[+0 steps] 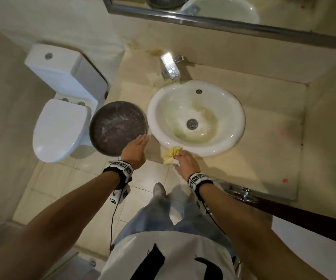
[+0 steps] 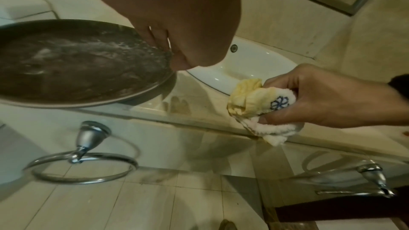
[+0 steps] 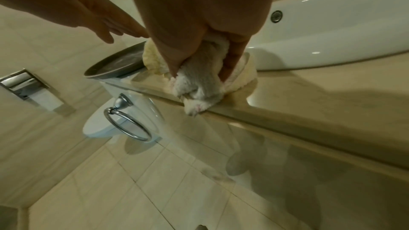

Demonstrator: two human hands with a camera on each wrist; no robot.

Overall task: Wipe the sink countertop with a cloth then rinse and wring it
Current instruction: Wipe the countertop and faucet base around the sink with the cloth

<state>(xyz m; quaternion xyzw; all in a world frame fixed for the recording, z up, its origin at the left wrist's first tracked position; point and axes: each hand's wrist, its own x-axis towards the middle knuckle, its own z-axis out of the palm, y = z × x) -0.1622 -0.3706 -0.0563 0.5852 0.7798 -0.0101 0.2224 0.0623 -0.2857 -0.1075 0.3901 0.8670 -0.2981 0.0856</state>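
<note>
Yellow-white cloth (image 2: 258, 104) bunched in right hand (image 1: 185, 161) fingers, on countertop (image 1: 264, 142) edge

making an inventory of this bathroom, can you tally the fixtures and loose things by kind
sink basin: 1
faucet: 1
toilet: 1
towel ring: 1
mirror: 1
dark round pan: 1
cloth, held in the right hand: 1
total: 7
</note>
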